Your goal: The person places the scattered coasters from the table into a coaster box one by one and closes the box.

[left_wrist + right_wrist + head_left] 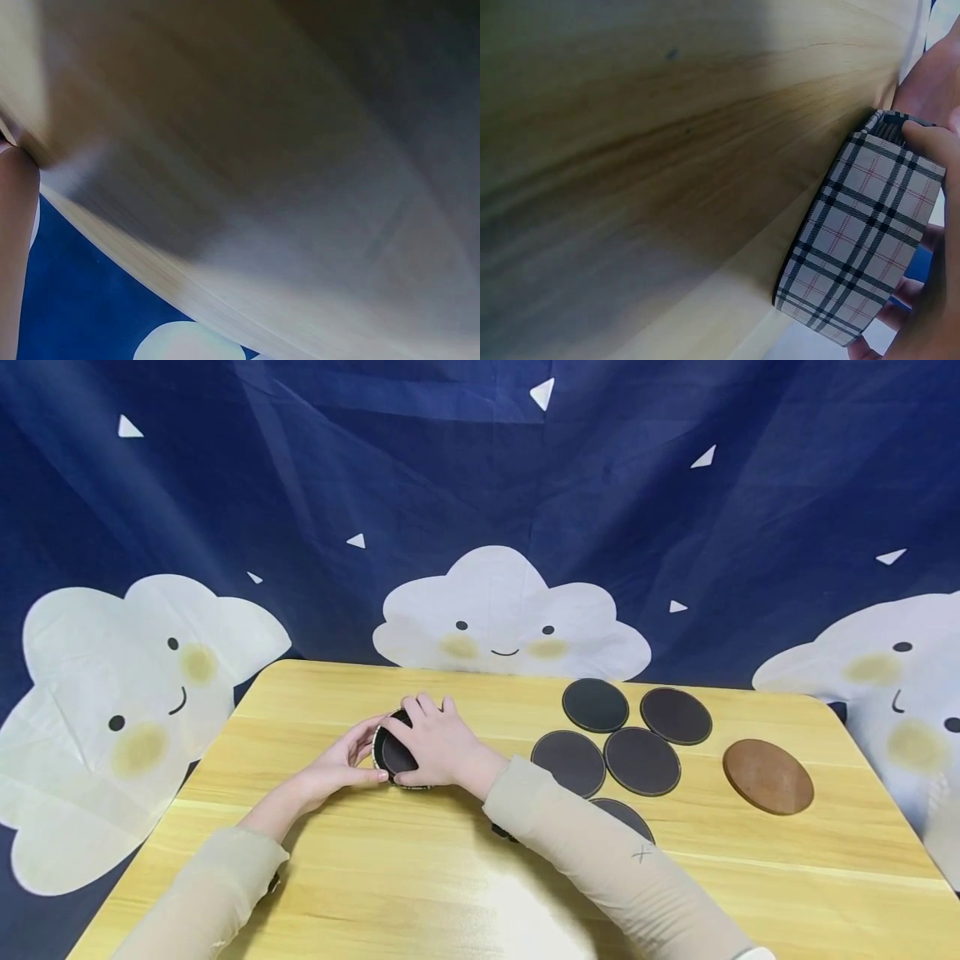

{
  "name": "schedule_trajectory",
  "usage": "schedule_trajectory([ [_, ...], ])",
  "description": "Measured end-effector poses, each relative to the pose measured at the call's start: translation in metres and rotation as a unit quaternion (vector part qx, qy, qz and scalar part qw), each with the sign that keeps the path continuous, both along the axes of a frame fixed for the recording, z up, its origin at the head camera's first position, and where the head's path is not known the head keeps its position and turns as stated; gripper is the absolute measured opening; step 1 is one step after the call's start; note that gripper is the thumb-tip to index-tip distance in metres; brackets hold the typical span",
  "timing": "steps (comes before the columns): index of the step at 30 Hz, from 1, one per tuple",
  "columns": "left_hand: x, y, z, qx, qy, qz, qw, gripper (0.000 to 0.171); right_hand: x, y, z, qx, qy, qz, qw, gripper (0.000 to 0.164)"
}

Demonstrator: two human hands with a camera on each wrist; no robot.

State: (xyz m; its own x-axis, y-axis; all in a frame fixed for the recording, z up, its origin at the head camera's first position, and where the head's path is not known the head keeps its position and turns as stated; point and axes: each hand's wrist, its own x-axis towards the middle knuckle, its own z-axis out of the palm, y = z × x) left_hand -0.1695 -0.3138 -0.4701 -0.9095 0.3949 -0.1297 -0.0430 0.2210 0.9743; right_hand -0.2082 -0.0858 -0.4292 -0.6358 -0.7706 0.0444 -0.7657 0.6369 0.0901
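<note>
A low round holder (855, 240) with a black, white and red plaid outside stands near the left back of the table. A dark round coaster (396, 753) shows inside it. My left hand (339, 767) grips the holder's left side, with the thumb at its near rim. Over the top reaches my right hand (441, 743), fingers curled over the far side and thumb at the near side, holding the coaster in the holder. The right wrist view shows that thumb dipping into the holder's open top; the coaster's grasped edges are mostly hidden. Only a blurred finger appears in the left wrist view.
Several dark round coasters (642, 762) lie flat to the right of the holder, one partly behind the right sleeve (600, 860). A brown disc (768, 777) lies farther right on the wooden table (420, 877). A dark blue cloud-printed cloth (450, 468) hangs behind.
</note>
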Motion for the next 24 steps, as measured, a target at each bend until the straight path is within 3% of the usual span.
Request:
schedule_trajectory([
  [13,0.0,0.0,0.0,0.001,0.01,0.0,0.9999,0.095,-0.001,0.011,0.006,0.0,-0.002,0.022,1.0,0.085],
  [24,0.0,0.001,0.0,0.007,0.012,-0.004,0.9999,0.095,0.002,0.034,0.023,-0.028,-0.023,0.022,0.999,0.081],
])
